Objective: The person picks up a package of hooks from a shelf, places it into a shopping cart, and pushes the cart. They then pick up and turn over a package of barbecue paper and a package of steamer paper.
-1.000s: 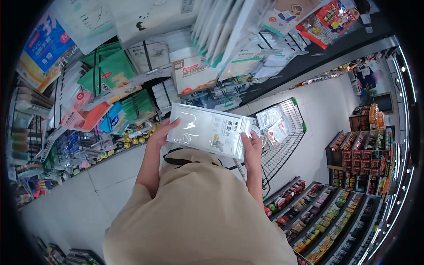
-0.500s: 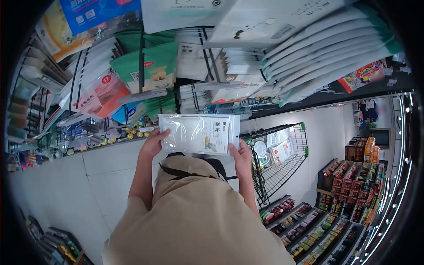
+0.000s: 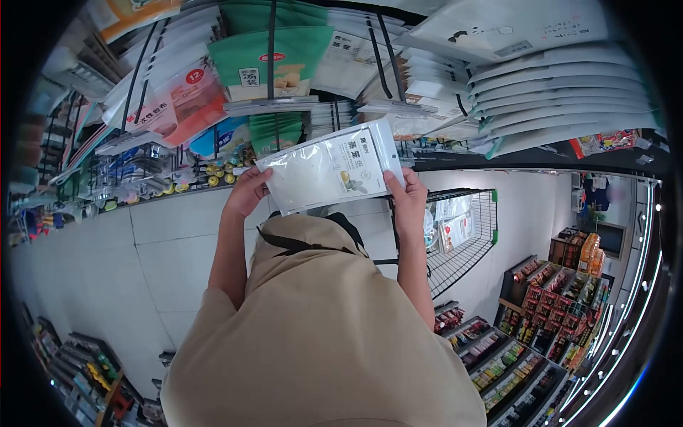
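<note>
A flat white package (image 3: 329, 167) in clear plastic, printed with dark characters and a small picture at its right part, is held up in front of the body. My left hand (image 3: 248, 191) pinches its left edge, and my right hand (image 3: 408, 192) grips its right edge. The package tilts, its right end higher. Beyond it hang a green package (image 3: 267, 62), a pink and white package (image 3: 178, 103) and white packages (image 3: 350, 60) on black hooks.
A wire shopping cart (image 3: 462, 267) with white packages (image 3: 455, 231) inside stands right of my right hand. Stacked white bags (image 3: 562, 92) hang at the upper right. Shelves of goods (image 3: 498, 356) are at the lower right, and another rack (image 3: 85, 377) is at the lower left.
The held package has gone from nearly level to tilted, its right end raised. Both hands still hold it. The view has shifted, so the hanging packages appear higher and further right.
</note>
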The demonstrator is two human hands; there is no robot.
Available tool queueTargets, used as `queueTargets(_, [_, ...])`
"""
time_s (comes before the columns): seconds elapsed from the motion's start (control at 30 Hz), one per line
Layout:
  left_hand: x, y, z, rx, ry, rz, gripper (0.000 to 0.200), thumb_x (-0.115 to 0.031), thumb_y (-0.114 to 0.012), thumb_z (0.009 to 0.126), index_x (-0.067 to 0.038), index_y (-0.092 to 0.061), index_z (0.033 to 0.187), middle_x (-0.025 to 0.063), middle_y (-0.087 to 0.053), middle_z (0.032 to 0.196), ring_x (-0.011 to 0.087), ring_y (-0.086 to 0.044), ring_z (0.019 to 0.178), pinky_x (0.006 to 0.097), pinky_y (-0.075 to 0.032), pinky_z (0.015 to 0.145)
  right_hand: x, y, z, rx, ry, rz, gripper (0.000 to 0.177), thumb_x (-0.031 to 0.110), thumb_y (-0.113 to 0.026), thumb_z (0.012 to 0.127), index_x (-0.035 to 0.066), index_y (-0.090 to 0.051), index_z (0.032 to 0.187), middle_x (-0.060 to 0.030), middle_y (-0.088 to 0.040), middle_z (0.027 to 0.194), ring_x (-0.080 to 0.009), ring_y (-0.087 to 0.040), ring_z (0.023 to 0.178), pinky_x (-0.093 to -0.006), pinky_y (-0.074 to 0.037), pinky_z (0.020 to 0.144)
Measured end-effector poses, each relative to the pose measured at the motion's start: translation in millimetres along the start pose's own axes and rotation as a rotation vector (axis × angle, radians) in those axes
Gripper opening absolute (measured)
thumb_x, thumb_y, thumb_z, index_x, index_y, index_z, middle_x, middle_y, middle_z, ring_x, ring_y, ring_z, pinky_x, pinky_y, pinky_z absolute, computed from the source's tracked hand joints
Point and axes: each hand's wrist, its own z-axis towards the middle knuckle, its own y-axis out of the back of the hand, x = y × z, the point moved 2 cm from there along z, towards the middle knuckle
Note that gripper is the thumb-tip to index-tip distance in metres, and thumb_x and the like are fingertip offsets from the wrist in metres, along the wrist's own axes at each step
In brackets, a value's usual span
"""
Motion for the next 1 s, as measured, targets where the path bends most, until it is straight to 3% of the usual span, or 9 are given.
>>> queueTargets(0.2, [-9, 0, -1, 0.053, -0.026, 0.186, 0.023, -0.018, -0.069, 0.090, -0.004, -0.066, 0.108, 0.0035, -0.069, 0.100, 0.0131, -0.065, 0.087, 0.0300, -0.054, 0.076, 32, -15, 30, 0.055, 0.085, -0.059, 0.016, 0.011, -0.069, 0.089, 0.000, -0.067, 0.100, -0.0005, -0.067, 0.087, -0.0034, -0.057, 0.075, -0.0191, -0.043, 0.069])
queueTargets(0.33, [-9, -12, 3, 0.051, -0.082, 0.292, 0.028, -0.019, -0.070, 0.089, -0.002, -0.066, 0.111, 0.0030, -0.069, 0.094, 0.0107, -0.061, 0.077, 0.0280, -0.052, 0.071, 43, -25, 53, 0.061, 0.041, 0.097, 0.017, 0.011, -0.070, 0.089, 0.000, -0.067, 0.101, -0.0032, -0.068, 0.088, -0.0069, -0.061, 0.077, -0.0219, -0.047, 0.068])
queueTargets(0.4, [-5, -16, 8, 0.053, -0.129, 0.360, 0.027, -0.019, -0.069, 0.090, -0.002, -0.066, 0.111, 0.0028, -0.069, 0.091, 0.0098, -0.060, 0.076, 0.0269, -0.051, 0.070, 55, -35, 56, 0.062, 0.020, 0.250, 0.014, 0.010, -0.070, 0.089, 0.000, -0.068, 0.099, -0.0012, -0.068, 0.086, -0.0046, -0.058, 0.071, -0.0188, -0.044, 0.065])
queueTargets(0.47, [-3, -18, 11, 0.051, -0.174, 0.427, 0.027, -0.020, -0.069, 0.090, -0.002, -0.067, 0.110, 0.0026, -0.069, 0.088, 0.0089, -0.059, 0.075, 0.0258, -0.050, 0.068, 56, -36, 62, 0.086, 0.030, 0.220, 0.015, 0.010, -0.070, 0.089, 0.001, -0.068, 0.100, -0.0019, -0.068, 0.086, -0.0057, -0.060, 0.073, -0.0194, -0.045, 0.064])
queueTargets(0.87, [-9, -47, 4, 0.134, -0.228, 0.531, 0.026, -0.025, -0.062, 0.095, -0.003, -0.067, 0.108, 0.0037, -0.070, 0.089, 0.0084, -0.058, 0.075, 0.0254, -0.048, 0.067, 70, -37, 70, 0.143, 0.169, 0.246, 0.013, 0.006, -0.067, 0.090, 0.001, -0.066, 0.102, -0.0040, -0.069, 0.091, -0.0059, -0.060, 0.076, -0.0207, -0.046, 0.070])
queueTargets(1.0, [-11, -51, 10, 0.159, -0.226, 0.563, 0.027, -0.025, -0.061, 0.096, -0.002, -0.067, 0.109, 0.0046, -0.070, 0.090, 0.0083, -0.058, 0.074, 0.0251, -0.048, 0.067, 67, -31, 80, 0.115, 0.173, 0.348, 0.015, 0.002, -0.064, 0.090, 0.000, -0.064, 0.104, -0.0064, -0.069, 0.095, -0.0104, -0.063, 0.082, -0.0252, -0.049, 0.075])
